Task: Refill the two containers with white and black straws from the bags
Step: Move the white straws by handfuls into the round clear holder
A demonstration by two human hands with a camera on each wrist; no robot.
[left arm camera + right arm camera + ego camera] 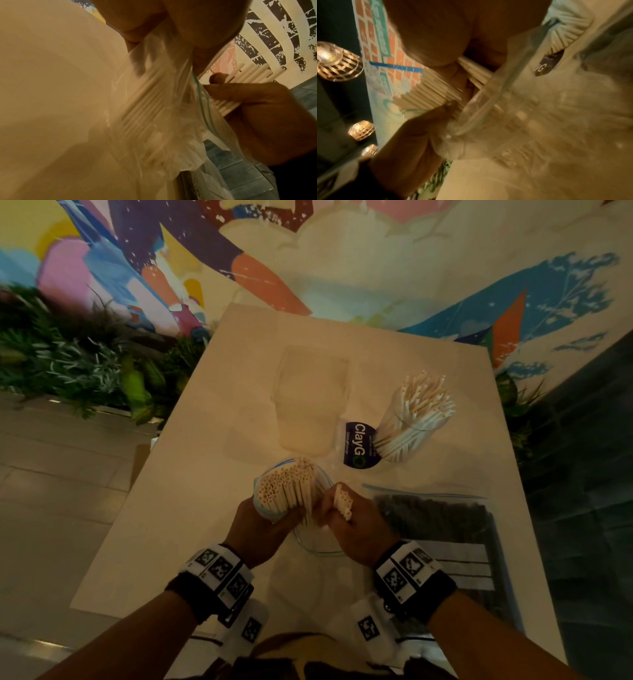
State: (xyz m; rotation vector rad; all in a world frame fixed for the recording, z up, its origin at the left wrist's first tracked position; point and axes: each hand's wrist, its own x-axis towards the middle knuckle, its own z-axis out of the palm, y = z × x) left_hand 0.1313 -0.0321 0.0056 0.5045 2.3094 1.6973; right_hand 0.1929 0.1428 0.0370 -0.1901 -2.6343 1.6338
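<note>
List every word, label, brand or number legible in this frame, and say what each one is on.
"ClayG", white letters followed by a green round mark, on the dark label beside the straw container.
Small print beside it on the same label: too small to read.
"G" preceded by a partly hidden letter: the same label in the right wrist view.
Square black-and-white coded markers on the wristbands: patterns, no words.
Bag of black straws: white panel, no readable text.

R hand (471,44) grips a small bunch of white straws (476,73). L hand (412,132), below it, holds clear bag (488,105) w/ more straws. Beyond bag: container of straws (568,36), dark label (547,63) just below. All blurred.
</note>
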